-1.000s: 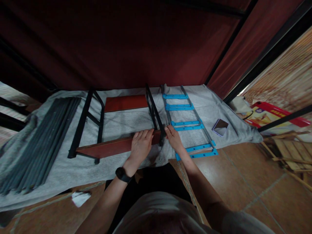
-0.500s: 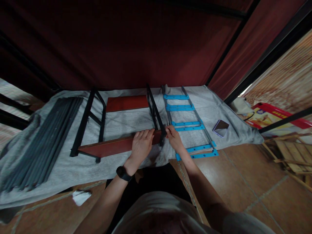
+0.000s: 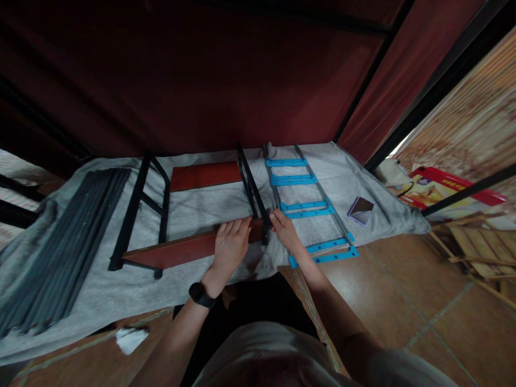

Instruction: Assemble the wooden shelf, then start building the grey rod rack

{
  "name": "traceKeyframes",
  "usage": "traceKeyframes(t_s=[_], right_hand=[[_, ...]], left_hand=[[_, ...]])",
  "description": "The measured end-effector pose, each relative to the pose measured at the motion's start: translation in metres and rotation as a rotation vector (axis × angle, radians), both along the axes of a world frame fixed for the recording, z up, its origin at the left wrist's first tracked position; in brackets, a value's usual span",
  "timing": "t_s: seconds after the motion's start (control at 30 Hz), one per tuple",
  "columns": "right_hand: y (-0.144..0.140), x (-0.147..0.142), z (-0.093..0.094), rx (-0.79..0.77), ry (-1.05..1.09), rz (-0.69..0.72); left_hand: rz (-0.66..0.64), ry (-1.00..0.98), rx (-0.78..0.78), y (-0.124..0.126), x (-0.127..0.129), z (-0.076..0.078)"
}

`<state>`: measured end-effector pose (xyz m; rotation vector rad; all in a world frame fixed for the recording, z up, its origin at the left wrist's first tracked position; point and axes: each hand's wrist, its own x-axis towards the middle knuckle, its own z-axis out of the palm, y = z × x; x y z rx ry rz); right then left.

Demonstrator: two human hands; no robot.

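My left hand [image 3: 233, 242] is closed over the upper edge of the near reddish-brown board [image 3: 177, 251], close to its right end. This board stands on edge between a left black metal frame [image 3: 131, 217] and a right black metal frame [image 3: 253, 185]. At the right frame's near corner, my right hand [image 3: 285, 231] has its fingers pinched together against the outer side. Whatever lies between those fingertips is hidden or too small to name. A second reddish-brown board [image 3: 205, 176] spans the two frames at the back.
Dark grey tubes [image 3: 76, 236] lie bundled at left on the grey cloth [image 3: 133, 306]. Right of the frames are grey rods with blue brackets [image 3: 306, 209] and a phone [image 3: 360, 210]. A crumpled white tissue [image 3: 131, 339] is on the floor, and wooden slatted furniture [image 3: 479, 247] stands at right.
The whole view has shifted slightly, so things sit a little further left. Both hands keep their places on the board and the right frame's corner.
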<state>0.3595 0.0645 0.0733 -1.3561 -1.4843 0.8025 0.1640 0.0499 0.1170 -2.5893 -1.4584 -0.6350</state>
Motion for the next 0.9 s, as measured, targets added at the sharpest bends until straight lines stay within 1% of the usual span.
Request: traceKeyframes(t_s=[0.17,0.33,0.43,0.67,0.9], right_hand=[[0.0,-0.0008,-0.0003,-0.011,0.022,0.01],[-0.0073,-0.0013,0.0015,0.027,0.044,-0.017],[-0.0091,-0.0011,0.0006,0.037,0.073,-0.01],[-0.0011,-0.0013,-0.0046,0.071,0.033,0.009],[0.0004,-0.0021,-0.0004,0.041,0.005,0.0]], left_hand=[[-0.007,0.002,0.03,0.0019,-0.0008,-0.0028],[-0.017,0.002,0.036,0.0026,-0.0016,-0.0034],[-0.023,-0.005,0.028,0.0025,-0.0016,-0.0024],[-0.018,-0.008,0.042,0.0026,-0.0021,-0.0024],[-0.014,-0.002,0.062,0.0037,-0.002,-0.0051]])
